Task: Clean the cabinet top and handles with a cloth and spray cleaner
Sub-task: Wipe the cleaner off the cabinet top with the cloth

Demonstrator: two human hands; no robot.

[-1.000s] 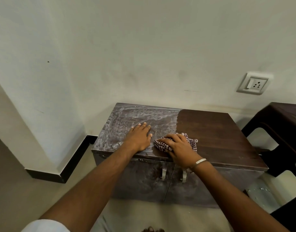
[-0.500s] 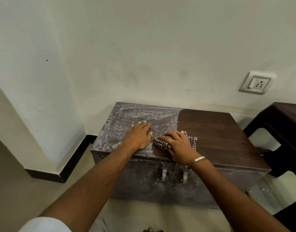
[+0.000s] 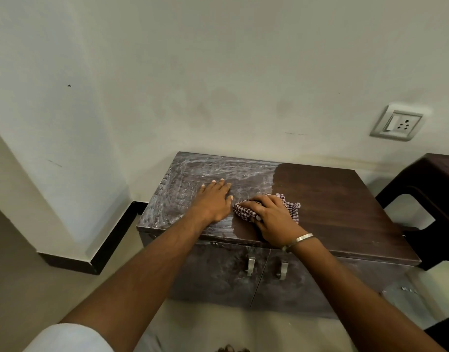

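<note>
A low dark wooden cabinet stands against the wall; its top (image 3: 332,199) is clean brown on the right and smeared with whitish dust on the left. My left hand (image 3: 213,201) rests flat on the dusty part, fingers straight. Just right of it, my right hand (image 3: 271,219) grips a bunched red-and-white checked cloth (image 3: 292,208) and presses it on the top near the front edge. Two metal handles (image 3: 250,266) hang on the doors below. No spray cleaner is in view.
A dark table or stool (image 3: 437,194) stands close to the cabinet's right side. A wall socket (image 3: 396,123) sits above right. A wall corner with black skirting (image 3: 111,237) juts out on the left. Pale floor lies in front.
My right hand has slid the cloth slightly left and forward along the top's front part. My left hand has stayed flat in place.
</note>
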